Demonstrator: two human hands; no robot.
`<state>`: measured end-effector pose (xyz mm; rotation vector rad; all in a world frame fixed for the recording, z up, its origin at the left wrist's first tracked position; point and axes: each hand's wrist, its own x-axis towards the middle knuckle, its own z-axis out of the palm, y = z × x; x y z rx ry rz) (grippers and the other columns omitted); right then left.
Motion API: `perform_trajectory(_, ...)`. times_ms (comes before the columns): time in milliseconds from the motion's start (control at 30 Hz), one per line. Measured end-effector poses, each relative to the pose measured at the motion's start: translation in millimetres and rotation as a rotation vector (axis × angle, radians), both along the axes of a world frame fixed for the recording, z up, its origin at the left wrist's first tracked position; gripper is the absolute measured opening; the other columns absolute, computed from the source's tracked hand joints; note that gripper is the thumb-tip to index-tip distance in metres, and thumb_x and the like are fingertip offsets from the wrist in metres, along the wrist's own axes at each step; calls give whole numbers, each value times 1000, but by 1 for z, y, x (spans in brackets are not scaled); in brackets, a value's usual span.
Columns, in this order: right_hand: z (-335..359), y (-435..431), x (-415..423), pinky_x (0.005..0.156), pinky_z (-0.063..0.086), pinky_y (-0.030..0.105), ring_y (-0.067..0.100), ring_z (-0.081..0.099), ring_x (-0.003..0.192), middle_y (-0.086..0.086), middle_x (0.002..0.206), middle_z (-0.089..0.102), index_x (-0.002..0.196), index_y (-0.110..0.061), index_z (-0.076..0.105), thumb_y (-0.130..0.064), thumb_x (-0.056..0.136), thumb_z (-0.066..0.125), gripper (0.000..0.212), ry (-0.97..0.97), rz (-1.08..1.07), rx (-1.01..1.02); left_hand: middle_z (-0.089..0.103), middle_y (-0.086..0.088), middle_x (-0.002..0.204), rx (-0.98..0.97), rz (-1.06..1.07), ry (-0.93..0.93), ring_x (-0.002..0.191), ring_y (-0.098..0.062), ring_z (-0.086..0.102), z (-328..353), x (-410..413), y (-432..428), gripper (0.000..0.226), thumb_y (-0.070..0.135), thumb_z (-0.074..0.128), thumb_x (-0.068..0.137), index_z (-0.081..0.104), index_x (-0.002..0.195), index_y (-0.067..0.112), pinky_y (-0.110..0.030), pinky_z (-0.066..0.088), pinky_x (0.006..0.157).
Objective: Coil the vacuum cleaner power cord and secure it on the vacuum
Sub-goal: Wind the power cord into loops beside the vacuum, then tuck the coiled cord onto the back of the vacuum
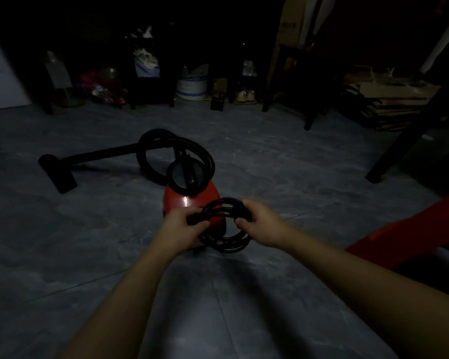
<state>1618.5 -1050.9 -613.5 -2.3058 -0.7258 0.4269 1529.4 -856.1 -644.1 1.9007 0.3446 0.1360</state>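
My left grip (pixel 184 226) is curled round one side of the coiled power cord (pixel 227 246), pinching what may be the plug end or a bunched strand; the light is too dim for me to say which. My right grip (pixel 259 221) is closed on the opposite side of the same loops. Between them the cord hangs as a ring of several turns, just above the near end of the red vacuum (pixel 189 200), which sits on the grey floor (pixel 296 177). Beyond it the black hose (pixel 151 151) loops round towards the floor nozzle (pixel 59 174), well off to the left.

The coiling looks done to me, and fastening it on the machine remains. If either grip slackens while I shift the bundle, the turns could spring apart and spill to the floor. I can see no hook or clip, so a coil merely laid on that smooth rounded shell may slide off, and the hose crossing the lid could snag it.
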Motion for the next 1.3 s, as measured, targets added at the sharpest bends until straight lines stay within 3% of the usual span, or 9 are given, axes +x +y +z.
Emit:
perform_trajectory(67, -14, 2, 7, 72, 42, 2, 3, 57, 90, -12, 97, 59, 122, -10, 58, -5, 94, 57, 28, 37, 23, 33, 73, 1, 79, 9, -9, 41, 67, -8, 71, 1, 1, 2, 17, 1, 70, 87, 73, 96, 15, -14, 52, 54)
perform_trajectory(133, -23, 5, 13, 75, 41, 0, 4, 57, 97, -9, 104, 60, 126, -10, 57, -4, 94, 56, 32, 76, 51, 67, 71, 4, 74, 43, -10, 70, 59, -3, 68, 1, 4, 4, 20, -1, 69, 87, 70, 92, 18, -12, 50, 50)
perform_trajectory(233, -33, 10, 23, 98, 49, 26, 16, 61, 111, 2, 120, 65, 128, -13, 57, -6, 93, 57, 35, 126, 93, 121, 72, 5, 79, 148, -42, 122, 62, 5, 67, 5, 9, 9, 21, 1, 71, 86, 70, 88, 22, -9, 50, 57)
perform_trajectory(333, -38, 9, 27, 102, 50, 45, 21, 63, 113, 6, 120, 66, 127, -14, 58, -13, 89, 59, 38, 161, 115, 143, 70, 8, 80, 266, -129, 249, 63, 8, 65, 17, 15, 14, 25, 4, 72, 85, 66, 82, 28, -12, 49, 62)
perform_trajectory(500, -33, 13, 30, 102, 49, 39, 19, 62, 112, 4, 120, 65, 127, -14, 58, -9, 93, 59, 34, 191, 178, 124, 67, 0, 80, 358, -364, 513, 54, -1, 64, 46, 29, 20, 21, 9, 71, 87, 64, 105, 17, -16, 50, 52)
perform_trajectory(667, -34, 33, 47, 99, 51, 40, 21, 64, 106, 5, 113, 67, 118, -13, 62, -9, 93, 60, 25, 197, 266, 69, 73, 5, 83, 459, -440, 520, 79, -11, 70, 32, 43, 42, 17, 22, 77, 82, 72, 97, 20, -21, 53, 69)
perform_trajectory(933, -34, 47, 54, 89, 54, 34, 23, 68, 97, 12, 106, 72, 112, -4, 67, -10, 91, 66, 22, 204, 275, -25, 74, -16, 92, 90, -389, 301, 78, -19, 70, -6, 54, 66, 24, 13, 80, 80, 72, 102, 17, -29, 56, 67)
perform_trajectory(1167, -54, 56, 41, 70, 51, 18, 7, 64, 76, -2, 86, 69, 104, -5, 67, -8, 88, 69, 16, 199, 191, 11, 70, 0, 75, 33, -505, 377, 64, -11, 63, -29, 48, 70, 20, 24, 75, 86, 74, 103, 14, -22, 48, 56)
perform_trajectory(1300, -69, 48, 32, 76, 56, 27, 11, 65, 82, 10, 94, 70, 103, -8, 66, 0, 83, 72, 22, 315, 92, 172, 72, -1, 79, -69, -558, 394, 69, -11, 67, -35, 37, 64, 19, 21, 75, 87, 74, 105, 18, -31, 55, 60)
